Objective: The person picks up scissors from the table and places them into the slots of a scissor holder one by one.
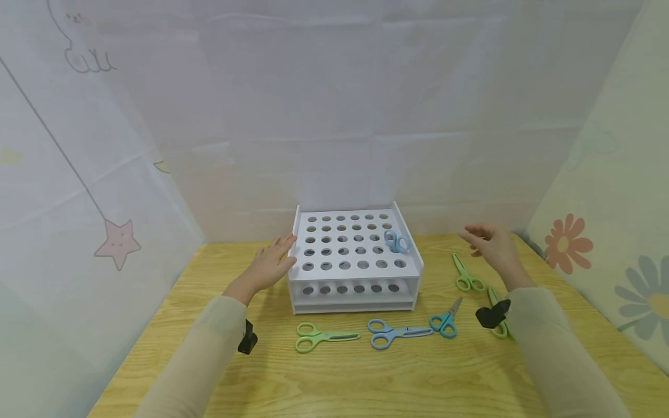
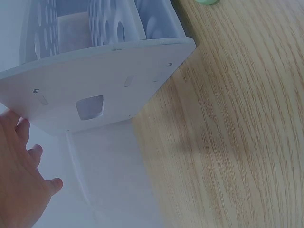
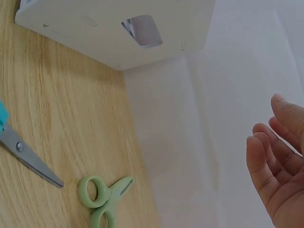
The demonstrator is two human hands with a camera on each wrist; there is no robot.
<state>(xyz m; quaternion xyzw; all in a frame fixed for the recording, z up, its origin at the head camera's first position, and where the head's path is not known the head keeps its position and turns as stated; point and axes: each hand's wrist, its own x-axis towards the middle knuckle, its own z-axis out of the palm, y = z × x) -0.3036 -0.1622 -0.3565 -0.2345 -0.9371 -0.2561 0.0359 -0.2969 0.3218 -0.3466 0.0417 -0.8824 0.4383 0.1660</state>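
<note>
A white rack (image 1: 352,278) with rows of round holes stands against the back wall. Blue scissors (image 1: 397,241) are in the rack at its right side, their handles showing above the top board. My left hand (image 1: 268,264) rests against the rack's left side, its fingertips touching the upper edge of the side panel (image 2: 109,90). To the right of the rack, my right hand (image 1: 491,247) hovers above the table with relaxed, slightly bent fingers and holds nothing. Nearest below it lie green scissors (image 1: 467,276), also visible in the right wrist view.
In front of the rack lie green scissors (image 1: 324,337), blue scissors (image 1: 397,333) and teal scissors (image 1: 446,320) with a bare metal blade. Another green pair (image 1: 499,325) is partly hidden under my right wrist. Cloth walls with printed flowers enclose the wooden table (image 1: 313,383).
</note>
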